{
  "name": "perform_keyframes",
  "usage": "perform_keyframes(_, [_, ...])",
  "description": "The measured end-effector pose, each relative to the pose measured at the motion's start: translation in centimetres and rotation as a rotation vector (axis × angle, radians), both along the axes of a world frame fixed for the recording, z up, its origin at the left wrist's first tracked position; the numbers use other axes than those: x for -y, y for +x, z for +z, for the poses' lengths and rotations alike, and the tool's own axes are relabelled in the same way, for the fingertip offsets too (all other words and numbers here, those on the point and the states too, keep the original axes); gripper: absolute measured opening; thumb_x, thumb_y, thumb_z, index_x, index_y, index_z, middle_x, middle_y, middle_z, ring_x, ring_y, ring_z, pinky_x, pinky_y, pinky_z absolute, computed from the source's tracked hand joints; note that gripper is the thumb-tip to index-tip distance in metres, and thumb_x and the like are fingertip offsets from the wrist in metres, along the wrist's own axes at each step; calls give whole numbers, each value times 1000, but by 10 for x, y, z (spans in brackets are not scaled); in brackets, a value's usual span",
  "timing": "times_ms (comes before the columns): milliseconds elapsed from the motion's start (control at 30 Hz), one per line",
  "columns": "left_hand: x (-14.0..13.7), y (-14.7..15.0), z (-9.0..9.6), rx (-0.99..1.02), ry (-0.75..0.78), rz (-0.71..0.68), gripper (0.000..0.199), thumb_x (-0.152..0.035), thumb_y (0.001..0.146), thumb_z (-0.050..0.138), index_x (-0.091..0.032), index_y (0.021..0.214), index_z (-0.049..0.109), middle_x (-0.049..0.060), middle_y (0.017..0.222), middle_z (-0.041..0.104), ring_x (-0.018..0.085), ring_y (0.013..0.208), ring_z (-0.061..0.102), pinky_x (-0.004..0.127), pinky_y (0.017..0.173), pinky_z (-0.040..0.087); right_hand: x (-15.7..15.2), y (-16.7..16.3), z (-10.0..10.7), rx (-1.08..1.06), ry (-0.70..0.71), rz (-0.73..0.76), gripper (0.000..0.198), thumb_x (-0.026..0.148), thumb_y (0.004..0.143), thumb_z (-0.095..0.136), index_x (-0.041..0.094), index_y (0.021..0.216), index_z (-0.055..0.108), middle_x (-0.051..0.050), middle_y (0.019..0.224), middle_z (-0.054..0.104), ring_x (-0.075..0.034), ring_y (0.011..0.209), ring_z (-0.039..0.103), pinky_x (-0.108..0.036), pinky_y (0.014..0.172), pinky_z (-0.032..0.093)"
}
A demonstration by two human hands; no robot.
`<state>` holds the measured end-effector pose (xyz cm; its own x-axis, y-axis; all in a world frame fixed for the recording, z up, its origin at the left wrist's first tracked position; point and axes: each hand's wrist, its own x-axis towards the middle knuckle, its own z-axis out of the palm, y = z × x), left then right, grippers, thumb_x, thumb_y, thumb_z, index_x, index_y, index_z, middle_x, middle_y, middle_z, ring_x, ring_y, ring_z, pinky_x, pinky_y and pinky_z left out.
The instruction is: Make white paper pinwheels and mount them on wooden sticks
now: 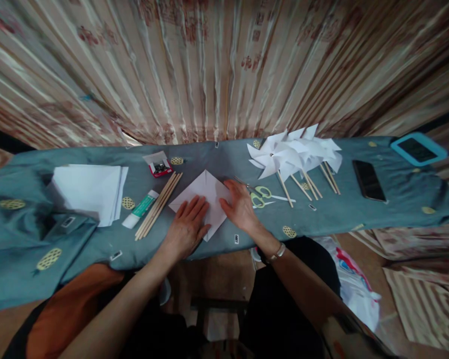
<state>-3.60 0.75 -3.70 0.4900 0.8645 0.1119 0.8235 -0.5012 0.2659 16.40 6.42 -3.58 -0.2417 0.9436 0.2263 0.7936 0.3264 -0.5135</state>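
A square white sheet of paper [205,187] lies turned like a diamond on the cloth-covered table, with crease lines running in from its corners. Flat on its lower left part rests my left hand [188,224], fingers stretched out. My right hand [240,204] lies over the right corner, thumb and fingers apart, the palm partly off the sheet. Just to the right of that hand are green-handled scissors [261,196], partly covered by it. Left of the paper lies a bundle of several wooden sticks [159,205].
A glue tube [140,209], a small red-and-white box of dark pins [159,165] and a stack of white paper [86,187] are to the left. Several white paper pinwheels [292,152] on sticks, a phone [369,180] and a blue-framed tablet [419,148] lie to the right.
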Motion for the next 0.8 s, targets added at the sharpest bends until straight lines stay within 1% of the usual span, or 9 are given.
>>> perform_keyframes(133, [0, 0, 1, 6, -9, 7, 53, -36, 98, 45, -7, 142, 48, 19, 154, 42, 33, 147, 31, 56, 119, 28, 5, 17, 2, 36, 55, -11, 48, 23, 93, 46, 9, 138, 50, -18, 142, 54, -30, 132, 46, -49, 111, 37])
perform_keyframes(300, [-1, 0, 3, 14, -43, 5, 54, -37, 97, 47, -8, 142, 47, 19, 155, 41, 33, 147, 31, 55, 119, 28, 9, 31, 8, 151, 82, -103, 49, 22, 93, 44, 8, 140, 48, -18, 146, 50, -32, 130, 46, -51, 107, 40])
perform_keyframes(467, [-1, -1, 4, 34, -45, 8, 53, -36, 96, 49, -10, 143, 47, 18, 155, 42, 32, 148, 31, 54, 119, 27, 13, 42, 13, 154, 129, -138, 48, 18, 93, 43, 12, 140, 50, -18, 144, 52, -33, 130, 46, -54, 106, 40])
perform_keyframes(533, [-1, -1, 4, 46, -49, 9, 53, -36, 96, 49, -10, 143, 47, 18, 154, 42, 32, 148, 31, 54, 119, 27, 15, 41, 17, 133, 156, -117, 46, 19, 95, 41, 10, 138, 51, -18, 143, 53, -32, 130, 46, -53, 107, 40])
perform_keyframes(667, [1, 1, 6, 101, -62, 13, 56, -37, 95, 51, -9, 143, 45, 20, 154, 42, 32, 147, 31, 56, 119, 28, 20, 26, 25, 73, 184, 1, 41, 24, 99, 37, 11, 133, 56, -17, 141, 56, -28, 129, 49, -49, 108, 41])
perform_keyframes(733, [1, 1, 10, 156, -41, 25, 56, -37, 95, 52, -11, 143, 45, 19, 155, 41, 33, 148, 31, 58, 118, 27, 21, 16, 26, 32, 184, 39, 40, 26, 99, 38, 13, 130, 59, -15, 139, 59, -28, 129, 51, -49, 108, 42])
perform_keyframes(800, [0, -3, 17, 220, 2, 46, 52, -35, 95, 51, -15, 142, 47, 17, 153, 44, 32, 146, 34, 58, 118, 28, 21, 10, 25, 1, 181, 54, 39, 27, 98, 39, 15, 128, 60, -15, 136, 60, -28, 129, 52, -50, 108, 42])
